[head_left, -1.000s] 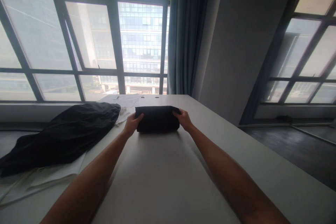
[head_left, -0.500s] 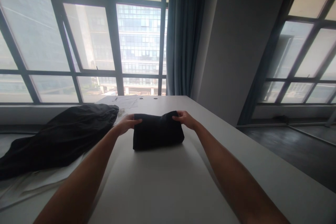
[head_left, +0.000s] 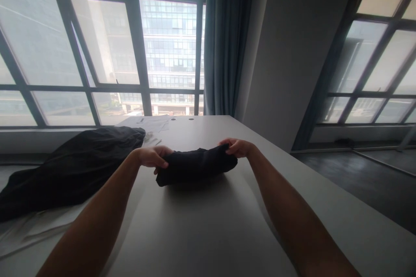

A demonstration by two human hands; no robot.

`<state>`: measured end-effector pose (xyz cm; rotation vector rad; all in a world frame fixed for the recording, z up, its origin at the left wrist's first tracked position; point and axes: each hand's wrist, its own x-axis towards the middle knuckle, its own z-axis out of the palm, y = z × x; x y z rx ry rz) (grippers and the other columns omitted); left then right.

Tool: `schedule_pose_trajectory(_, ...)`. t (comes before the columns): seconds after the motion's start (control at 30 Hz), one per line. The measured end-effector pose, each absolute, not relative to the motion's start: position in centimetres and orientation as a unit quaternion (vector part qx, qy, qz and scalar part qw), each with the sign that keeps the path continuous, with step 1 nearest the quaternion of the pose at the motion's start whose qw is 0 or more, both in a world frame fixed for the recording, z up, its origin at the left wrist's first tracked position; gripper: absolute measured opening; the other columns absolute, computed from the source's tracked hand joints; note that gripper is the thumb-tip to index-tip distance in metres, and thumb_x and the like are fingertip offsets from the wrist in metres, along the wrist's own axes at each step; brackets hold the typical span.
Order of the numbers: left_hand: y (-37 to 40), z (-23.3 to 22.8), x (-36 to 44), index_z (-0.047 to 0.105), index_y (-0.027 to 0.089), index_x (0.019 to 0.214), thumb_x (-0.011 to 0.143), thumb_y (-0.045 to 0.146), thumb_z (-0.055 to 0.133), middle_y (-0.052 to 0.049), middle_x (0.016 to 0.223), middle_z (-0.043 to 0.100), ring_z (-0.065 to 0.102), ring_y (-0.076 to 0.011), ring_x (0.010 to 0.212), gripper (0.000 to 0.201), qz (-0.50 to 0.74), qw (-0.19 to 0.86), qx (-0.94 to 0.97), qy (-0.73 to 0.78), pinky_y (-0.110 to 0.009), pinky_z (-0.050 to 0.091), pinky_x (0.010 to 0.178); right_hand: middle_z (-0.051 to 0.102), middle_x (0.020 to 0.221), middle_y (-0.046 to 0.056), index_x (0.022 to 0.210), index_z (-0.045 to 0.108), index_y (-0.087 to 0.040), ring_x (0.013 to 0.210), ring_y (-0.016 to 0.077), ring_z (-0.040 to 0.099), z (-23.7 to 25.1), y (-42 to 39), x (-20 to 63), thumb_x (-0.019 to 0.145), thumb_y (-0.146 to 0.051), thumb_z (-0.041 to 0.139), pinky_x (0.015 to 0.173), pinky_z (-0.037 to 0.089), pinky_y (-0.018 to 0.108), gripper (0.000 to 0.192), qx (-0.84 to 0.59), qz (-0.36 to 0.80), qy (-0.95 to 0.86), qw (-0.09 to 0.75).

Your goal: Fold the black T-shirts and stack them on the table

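A folded black garment (head_left: 196,165) is stretched between my two hands, just over the white table (head_left: 201,229), with a shadow beneath it. My left hand (head_left: 152,157) grips its left end, thumb on the near side. My right hand (head_left: 238,147) pinches the upper right corner. The bundle is tilted, its right end a little higher than its left. Its exact kind of garment cannot be made out. Some fingers of both hands are hidden behind the cloth.
Another black cloth (head_left: 81,169) lies loosely spread at the left, over pale fabric (head_left: 30,231). White papers (head_left: 152,123) lie at the table's far end. Beyond stand windows (head_left: 110,43), a blue-grey curtain (head_left: 222,43) and a grey pillar (head_left: 286,52).
The folded garment has tilted back and its upper edge is lower, so it looks flatter. My hands have moved slightly apart, the left one lower and further round the end.
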<state>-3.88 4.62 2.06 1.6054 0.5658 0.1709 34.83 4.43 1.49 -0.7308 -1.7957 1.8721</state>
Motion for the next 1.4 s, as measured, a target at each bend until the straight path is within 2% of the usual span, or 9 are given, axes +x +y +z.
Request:
schedule_pose_trajectory(0.1, 4.9, 2.0, -3.6, 0.07, 0.012, 0.095, 0.068, 0.032, 0.085, -0.003, 0.074, 0.07, 0.064, -0.0116, 0.055, 0.037, 0.166, 0.622, 0.712, 0.28, -0.02, 0.053, 0.05, 0.069, 0.078, 0.002, 0.089, 0.063, -0.014, 0.065, 0.012, 0.065, 1.1, 5.2, 34.4, 0.061, -0.027, 0.087, 0.056, 0.05, 0.02, 0.039, -0.279, 0.65, -0.653, 0.269)
schedule_pose_trajectory(0.3, 6.8, 0.4, -3.9, 0.069, 0.011, 0.087, 0.067, 0.045, 0.083, -0.003, 0.071, 0.068, 0.065, -0.015, 0.061, 0.042, 0.244, 0.433, 0.736, 0.46, -0.022, 0.052, 0.05, 0.053, 0.06, -0.007, 0.083, 0.06, -0.015, 0.043, 0.003, 0.038, -0.3, 6.5, 33.4, 0.059, -0.039, 0.09, 0.038, 0.027, 0.018, 0.046, -0.41, 0.476, -0.669, 0.397)
schedule_pose_trajectory(0.5, 8.8, -1.5, -3.4, 0.067, 0.012, 0.083, 0.077, 0.04, 0.071, 0.0, 0.055, 0.062, 0.06, -0.0143, 0.049, 0.028, 0.273, 0.317, 0.743, 0.522, -0.024, 0.049, 0.047, 0.058, 0.069, -0.003, 0.093, 0.061, -0.014, 0.046, 0.0061, 0.047, -1.2, 6.9, 32.7, 0.071, -0.03, 0.084, 0.043, 0.037, 0.021, 0.036, -0.494, 0.353, -0.673, 0.422)
schedule_pose_trajectory(0.67, 8.6, -3.0, -2.0, 0.068, 0.013, 0.081, 0.086, 0.033, 0.061, 0.001, 0.047, 0.057, 0.06, -0.0154, 0.045, 0.022, 0.217, 0.23, 0.755, 0.574, -0.023, 0.045, 0.046, 0.067, 0.082, 0.001, 0.101, 0.065, -0.015, 0.062, 0.0108, 0.059, -2.6, 7.5, 31.4, 0.083, -0.019, 0.071, 0.06, 0.049, 0.025, 0.02, -0.576, 0.201, -0.711, 0.349)
schedule_pose_trajectory(0.77, 8.1, -3.1, -1.4, 0.071, 0.011, 0.093, 0.088, 0.028, 0.059, -0.004, 0.064, 0.069, 0.067, -0.0172, 0.056, 0.021, 0.198, 0.168, 0.752, 0.606, -0.025, 0.051, 0.055, 0.071, 0.089, 0.005, 0.105, 0.067, -0.016, 0.081, 0.0154, 0.065, -3.3, 7.5, 30.6, 0.085, -0.017, 0.068, 0.077, 0.049, 0.026, 0.021, -0.595, 0.095, -0.749, 0.276)
schedule_pose_trajectory(0.9, 6.8, -2.2, 0.2, 0.068, 0.013, 0.119, 0.089, 0.028, 0.058, -0.011, 0.111, 0.074, 0.07, -0.0226, 0.101, 0.035, 0.225, 0.035, 0.773, 0.592, -0.03, 0.052, 0.091, 0.071, 0.113, 0.014, 0.129, 0.059, -0.014, 0.103, 0.0235, 0.066, -3.6, 7.0, 29.4, 0.088, -0.014, 0.061, 0.087, 0.047, 0.03, 0.042, -0.642, 0.014, -0.74, 0.201)
schedule_pose_trajectory(1.07, 3.8, -3.0, 4.9, 0.051, 0.017, 0.144, 0.095, 0.055, 0.043, -0.012, 0.15, 0.05, 0.046, -0.0267, 0.139, 0.063, 0.095, 0.092, 0.895, 0.427, -0.038, 0.035, 0.115, 0.063, 0.131, 0.016, 0.135, 0.055, -0.014, 0.115, 0.026, 0.062, -2.6, 5.4, 26.4, 0.093, -0.024, 0.051, 0.094, 0.046, 0.032, 0.043, -0.643, -0.014, -0.744, 0.183)
schedule_pose_trajectory(1.23, 2.4, -5.9, 7.6, 0.021, 0.017, 0.159, 0.095, 0.067, 0.029, -0.013, 0.166, 0.008, 0.005, -0.0302, 0.154, 0.081, -0.007, 0.102, 0.879, 0.466, -0.062, 0.005, 0.119, 0.058, 0.136, 0.017, 0.135, 0.055, -0.016, 0.124, 0.0305, 0.055, -2.6, 4.2, 24.4, 0.093, -0.039, 0.053, 0.099, 0.043, 0.041, 0.047, -0.641, 0.008, -0.764, 0.067)
schedule_pose_trajectory(1.4, 2.2, -7.0, 7.6, 0.015, 0.014, 0.16, 0.093, 0.071, 0.022, -0.012, 0.166, 0.003, 0.0, -0.0277, 0.154, 0.088, 0.006, 0.1, 0.847, 0.522, -0.057, 0.002, 0.12, 0.053, 0.141, 0.021, 0.14, 0.049, -0.013, 0.13, 0.033, 0.048, -4.6, 5.4, 26.1, 0.093, -0.051, 0.053, 0.104, 0.037, 0.046, 0.061, -0.697, -0.019, -0.715, 0.049)
